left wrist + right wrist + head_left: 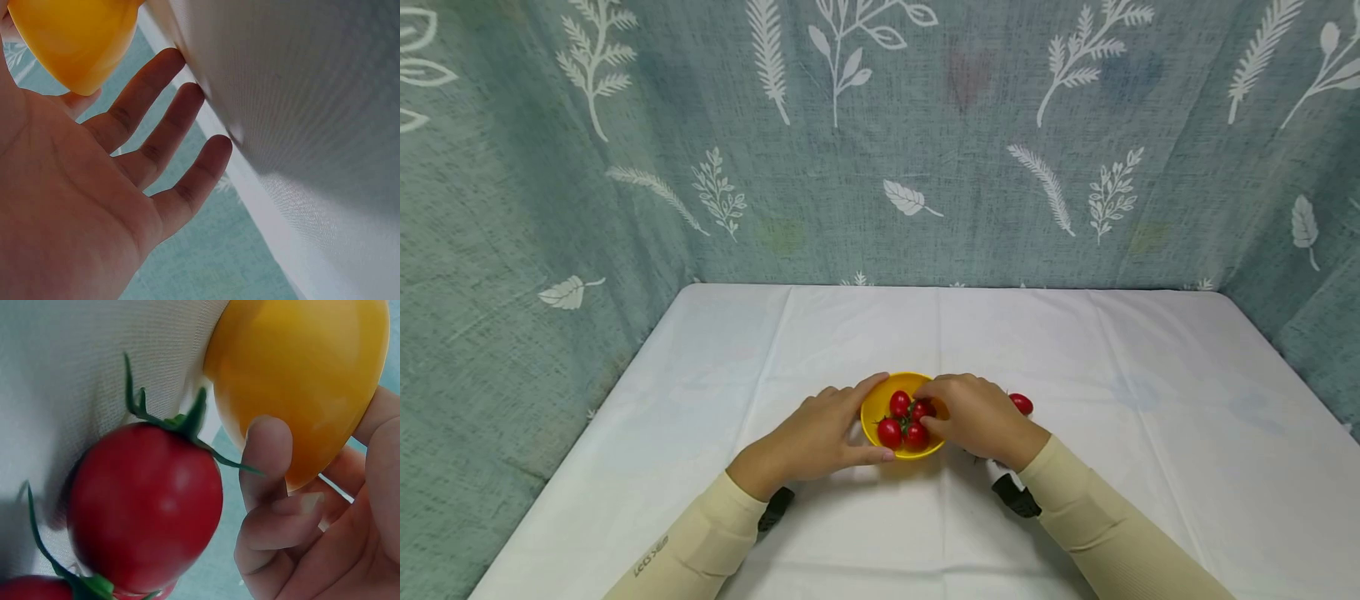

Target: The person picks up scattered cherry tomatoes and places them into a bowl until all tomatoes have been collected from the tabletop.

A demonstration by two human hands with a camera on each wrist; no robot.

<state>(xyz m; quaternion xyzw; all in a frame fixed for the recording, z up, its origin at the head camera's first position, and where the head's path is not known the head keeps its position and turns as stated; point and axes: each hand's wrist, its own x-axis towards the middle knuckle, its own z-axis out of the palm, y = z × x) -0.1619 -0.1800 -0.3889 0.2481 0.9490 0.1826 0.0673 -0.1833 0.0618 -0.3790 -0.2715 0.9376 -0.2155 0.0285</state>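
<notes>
A yellow bowl (872,408) stands on the white cloth with several red cherry tomatoes (889,433) in it, some with green stems. My left hand (823,433) holds the bowl from the left, index finger at the far rim and thumb at the near rim. In the left wrist view its other three fingers spread out below the bowl (81,44). My right hand (981,417) reaches over the right rim, thumb and index finger pinching one cherry tomato (923,410) inside. Its other fingers (269,450) curl outside the bowl wall in the right wrist view.
Beside my right hand lies a loose cherry tomato (1021,404), partly covered by the hand. The right wrist view shows a large red tomato (147,506) up close and another (34,589) at the lower edge. A patterned grey-green curtain (880,200) surrounds the white-covered table (1045,333).
</notes>
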